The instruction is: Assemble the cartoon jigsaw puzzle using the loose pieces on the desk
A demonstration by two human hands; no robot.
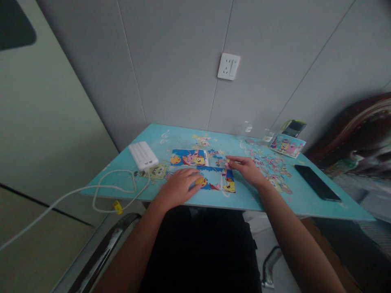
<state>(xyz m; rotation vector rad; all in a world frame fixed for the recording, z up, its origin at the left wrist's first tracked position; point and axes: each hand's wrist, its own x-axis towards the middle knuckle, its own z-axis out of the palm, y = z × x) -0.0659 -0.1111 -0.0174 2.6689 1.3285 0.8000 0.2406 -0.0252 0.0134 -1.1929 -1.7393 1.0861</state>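
Observation:
A partly joined jigsaw frame (229,184) lies near the front edge of a light blue table (183,198), with bare tabletop showing inside it. My left hand (181,185) rests over the frame's left side, fingers spread. At the upper right corner of the frame is my right hand (244,167), its thumb and fingertips together at a small pinkish piece. Behind the frame lies a printed picture card (188,157). Loose blue pieces (216,154) sit beside the card, and a spread of mixed pieces (271,165) lies right of my right hand.
A white power bank (143,155) with a cable is at the left. A black phone (317,183) lies at the right. Behind the pieces stand a picture box (287,145), clear containers (267,136) and a dark small item (293,127), near the wall.

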